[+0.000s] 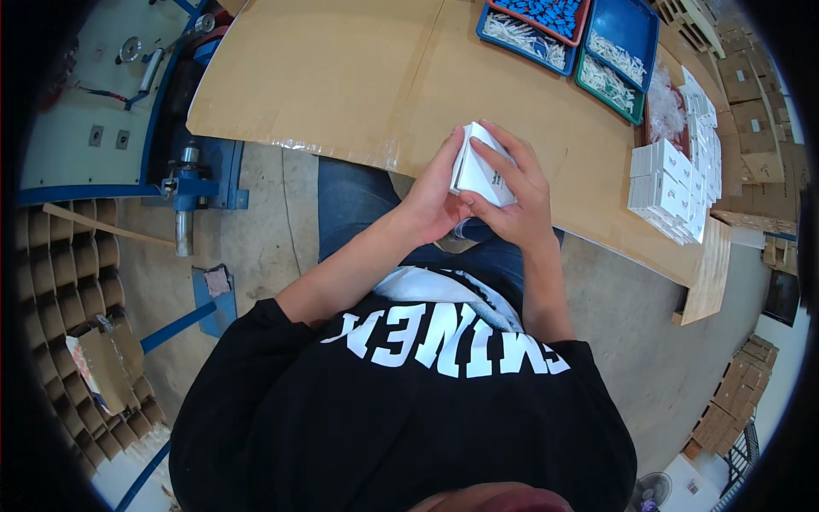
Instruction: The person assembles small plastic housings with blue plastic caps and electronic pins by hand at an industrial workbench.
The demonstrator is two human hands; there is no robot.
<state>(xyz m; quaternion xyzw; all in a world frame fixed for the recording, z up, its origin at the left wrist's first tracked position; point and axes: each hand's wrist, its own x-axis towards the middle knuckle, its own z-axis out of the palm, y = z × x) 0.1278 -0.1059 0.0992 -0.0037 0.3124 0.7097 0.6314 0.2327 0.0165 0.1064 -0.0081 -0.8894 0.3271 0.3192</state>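
In the head view, just above the middle of the frame, I hold a small white box (479, 173) between both hands — my left hand (435, 198) cups its left edge, my right hand (512, 200) lies over its face, fingers closed around it. To do this well, I judge I should keep the corners square and press evenly with the thumbs. The box is plain white card with small dark print, tilted, over the cardboard-covered table (341, 85) edge.

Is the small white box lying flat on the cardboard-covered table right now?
No, the small white box is held up between the left hand and right hand, above the table edge.
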